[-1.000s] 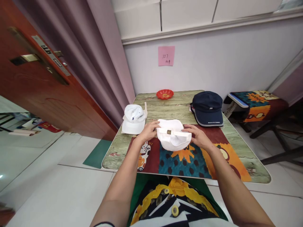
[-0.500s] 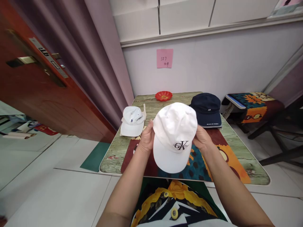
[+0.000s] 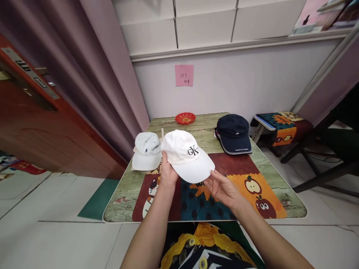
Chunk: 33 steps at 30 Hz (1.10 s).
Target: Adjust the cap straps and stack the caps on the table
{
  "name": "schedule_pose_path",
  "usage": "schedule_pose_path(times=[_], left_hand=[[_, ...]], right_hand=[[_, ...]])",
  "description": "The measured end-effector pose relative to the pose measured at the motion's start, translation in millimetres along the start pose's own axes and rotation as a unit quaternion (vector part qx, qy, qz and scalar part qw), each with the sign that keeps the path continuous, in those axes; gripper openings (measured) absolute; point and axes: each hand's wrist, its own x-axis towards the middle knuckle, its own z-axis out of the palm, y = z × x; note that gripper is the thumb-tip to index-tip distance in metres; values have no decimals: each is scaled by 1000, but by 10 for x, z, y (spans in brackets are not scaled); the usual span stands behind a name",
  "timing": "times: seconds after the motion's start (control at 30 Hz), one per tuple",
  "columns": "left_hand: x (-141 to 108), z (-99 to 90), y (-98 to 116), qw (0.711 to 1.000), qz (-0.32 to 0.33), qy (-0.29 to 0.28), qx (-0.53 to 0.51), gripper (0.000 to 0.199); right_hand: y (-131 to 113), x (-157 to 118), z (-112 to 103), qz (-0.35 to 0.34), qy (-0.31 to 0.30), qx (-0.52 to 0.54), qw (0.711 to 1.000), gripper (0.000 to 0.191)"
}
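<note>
Between my hands, a white baseball cap point(image 3: 179, 149) with black letters on its front hangs above the table, its brim pointing down and to the right. My left hand point(image 3: 168, 171) grips the cap's left lower edge, thumb on the outside. With thumb and fingers, my right hand point(image 3: 223, 186) pinches the right tip of the brim. Just left of the held cap lies a pale grey-white cap point(image 3: 147, 149) with a small dark logo. At the table's right rear sits a navy cap point(image 3: 233, 132), stacked over other headwear whose edges peek out beneath.
A red scalloped dish point(image 3: 185, 118) stands at the back of the wood-patterned table point(image 3: 120, 201). A colourful printed mat point(image 3: 252, 201) covers its front middle. Behind is a wall with a pink note point(image 3: 184, 75). A covered stool point(image 3: 283, 127) and dark chair point(image 3: 322, 149) stand right.
The white cap has turned so its brim points right, and it has shifted left. My right hand has moved from the cap's side to its brim tip. The camera view has shifted.
</note>
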Motion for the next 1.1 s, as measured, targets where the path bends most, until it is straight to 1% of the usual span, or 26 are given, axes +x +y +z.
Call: schedule_pose_path(times=[0.07,0.17,0.23,0.3,0.33,0.37,0.4,0.43,0.47,0.5,0.53,0.57,0.63,0.7,0.8,0.93,1.1], left_hand=[[-31,38,-38,1000,-1,-15,-4,51],[-97,101,-32,998,-21,-56,3,53],[-130,95,-23,994,-65,-83,35,52],[-148,27,-53,985,-107,-98,90,45],[-152,-28,-88,980,-118,-99,123,41],[-154,-92,-133,975,-121,-96,159,37],[-155,-163,-186,969,-121,-91,196,35],[-154,-236,-242,962,-119,-84,230,34],[-151,-306,-295,957,-115,-74,258,33],[-148,-371,-342,953,-109,-64,275,32],[-144,-426,-379,952,-104,-54,281,31],[-138,-470,-405,954,-98,-46,279,30],[-127,-526,-426,960,-90,-38,264,29],[-117,-545,-424,961,-90,-39,257,30],[-113,-544,-418,960,-87,-44,263,32],[-124,-559,-420,962,-82,-55,253,34],[-137,-585,-413,964,-83,-66,243,35]], right_hand=[[-84,34,61,-20,16,-12,1000,28],[-386,126,131,-62,38,-40,997,26],[-677,204,157,-127,36,-58,990,27],[-1006,317,147,-215,30,-75,973,29],[-1169,390,121,-258,39,-80,962,29],[-1320,474,75,-294,61,-85,950,26],[-1451,565,9,-322,95,-86,938,22],[-1555,656,-77,-337,145,-83,927,18],[-1626,743,-179,-338,213,-76,913,14],[-1663,818,-293,-327,284,-69,899,12],[-1667,878,-414,-317,319,-67,891,13],[-1643,921,-533,-306,342,-66,886,14],[-1547,963,-745,-284,368,-71,883,16],[-1442,967,-897,-278,381,-76,878,16],[-1357,956,-1013,-283,383,-86,875,18],[-1363,921,-1082,-277,372,-118,878,18],[-1439,824,-1195,-254,378,-190,870,15]])
